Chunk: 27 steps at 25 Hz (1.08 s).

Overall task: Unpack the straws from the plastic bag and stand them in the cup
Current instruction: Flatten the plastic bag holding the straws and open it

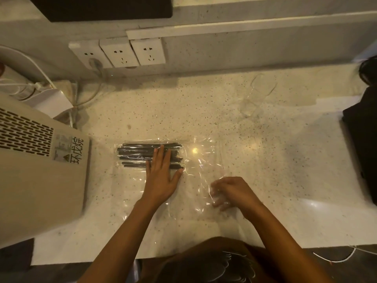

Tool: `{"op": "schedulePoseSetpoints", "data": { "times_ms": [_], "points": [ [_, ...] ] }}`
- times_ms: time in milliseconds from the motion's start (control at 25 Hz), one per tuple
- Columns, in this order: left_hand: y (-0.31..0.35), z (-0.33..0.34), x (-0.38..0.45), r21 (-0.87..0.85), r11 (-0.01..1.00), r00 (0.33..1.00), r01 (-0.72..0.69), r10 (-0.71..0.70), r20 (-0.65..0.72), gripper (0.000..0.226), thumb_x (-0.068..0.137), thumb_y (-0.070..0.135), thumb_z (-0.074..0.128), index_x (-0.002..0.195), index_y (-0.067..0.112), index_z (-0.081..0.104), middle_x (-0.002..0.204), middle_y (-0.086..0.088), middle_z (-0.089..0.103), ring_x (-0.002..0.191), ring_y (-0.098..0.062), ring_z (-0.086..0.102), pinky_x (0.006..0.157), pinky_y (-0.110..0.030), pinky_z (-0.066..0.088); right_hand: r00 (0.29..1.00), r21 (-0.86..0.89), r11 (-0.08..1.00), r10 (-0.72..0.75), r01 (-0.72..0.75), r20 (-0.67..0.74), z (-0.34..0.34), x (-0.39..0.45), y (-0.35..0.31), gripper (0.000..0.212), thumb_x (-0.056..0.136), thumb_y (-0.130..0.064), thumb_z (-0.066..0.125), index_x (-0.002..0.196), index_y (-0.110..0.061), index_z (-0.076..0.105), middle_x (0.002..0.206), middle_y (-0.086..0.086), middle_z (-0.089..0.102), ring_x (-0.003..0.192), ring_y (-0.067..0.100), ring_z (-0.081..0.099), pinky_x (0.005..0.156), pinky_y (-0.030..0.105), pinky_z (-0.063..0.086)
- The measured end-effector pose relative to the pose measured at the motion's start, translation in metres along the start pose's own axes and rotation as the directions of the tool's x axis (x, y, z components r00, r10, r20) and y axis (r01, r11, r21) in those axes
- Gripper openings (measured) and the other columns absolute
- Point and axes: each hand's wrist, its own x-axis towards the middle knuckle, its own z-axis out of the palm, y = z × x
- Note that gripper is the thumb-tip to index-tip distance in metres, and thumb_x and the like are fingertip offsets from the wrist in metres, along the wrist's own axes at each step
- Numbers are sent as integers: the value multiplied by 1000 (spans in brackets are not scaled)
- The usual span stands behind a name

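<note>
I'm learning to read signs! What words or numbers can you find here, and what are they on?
"环戊烷": big dark characters on the beige appliance at the left, beside a warning triangle.
Small label above those characters: too blurred to read.
Wall sockets, plastic bag, straws, cup: no writing visible.

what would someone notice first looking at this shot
Most likely the bundle of dark straws still inside the clear plastic bag at the middle of the speckled counter, with the left hand pressed flat on them. Beside it, the right hand pinches the bag's crinkled open end; the clear cup stands further back.
</note>
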Motion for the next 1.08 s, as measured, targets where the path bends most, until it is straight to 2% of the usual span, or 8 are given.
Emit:
{"op": "schedulePoseSetpoints", "data": {
  "times_ms": [200, 320, 400, 560, 680, 800, 920, 1080],
  "points": [
    [0, 1, 1, 14, 1000, 1000, -11, 11, 5, 81, 96, 62, 36, 161, 20, 11, 169, 2, -10, 154, -18, -18, 123, -52, -6, 989, 390, 916, 38, -90, 140, -1, -13, -5, 34, 99, -31, 60, 116, -4, 72, 104, 17, 79, 81, 31, 77, 70, 41, 62],
    [3, -2, 0, 11, 1000, 1000, -17, 17, 14, 78, 96, 57, 36, 161, 21, 12, 170, 0, -9, 154, -20, -18, 123, -58, -3, 990, 240, 966, 65, -95, 128, -3, -18, -3, 47, 94, -50, 64, 113, -7, 74, 103, 16, 79, 87, 37, 77, 69, 44, 63],
    [5, -5, -1, 63, 998, 999, -22, 20, 29, 76, 97, 56, 33, 161, 25, 10, 170, 1, -12, 154, -22, -20, 121, -62, -6, 981, 140, 984, 89, -114, 170, -4, -19, -1, 43, 96, -43, 63, 111, -5, 73, 101, 19, 79, 88, 41, 77, 69, 44, 63],
    [17, -11, -23, 228, 969, 995, -99, 102, -3, 72, 98, 63, 19, 161, 33, 0, 168, 5, -20, 152, -26, -26, 116, -62, -19, 981, 299, 940, 128, -166, 143, -6, -19, -5, 33, 100, -25, 55, 101, -2, 79, 100, 22, 78, 76, 33, 77, 65, 39, 61],
    [21, -4, -61, 196, 954, 969, -227, 241, -51, 77, 97, 72, 26, 161, 35, 6, 171, 4, -7, 156, -26, -10, 120, -63, -10, 977, 405, 892, 152, -202, 153, -5, -17, -9, 29, 99, -22, 59, 93, -8, 83, 100, 17, 79, 74, 29, 75, 64, 38, 61],
    [14, 10, -98, 249, 939, 968, -239, 249, -10, 97, 84, 85, 41, 160, 29, 18, 170, -5, 11, 157, -27, 8, 121, -63, 2, 974, 491, 843, 160, -219, 160, -3, -16, -11, 23, 97, -13, 61, 111, -1, 75, 106, 20, 78, 84, 32, 74, 72, 42, 62],
    [-1, 10, -115, 300, 945, 986, -128, 154, -63, 75, 93, 62, 50, 152, 17, 42, 160, -12, 37, 147, -34, 37, 117, -63, 26, 975, 527, 822, 154, -217, 162, -4, -17, -16, 32, 95, -10, 63, 124, 2, 67, 98, 17, 79, 87, 31, 75, 82, 43, 59],
    [-26, -6, -122, 276, 960, 943, -52, 138, -304, 45, 97, 39, 50, 129, 11, 65, 139, -17, 61, 125, -37, 59, 105, -58, 44, 981, 469, 864, 132, -184, 143, -11, -19, -20, 35, 95, -13, 65, 128, -2, 64, 95, 16, 80, 85, 32, 76, 71, 41, 63]
  ]
}}
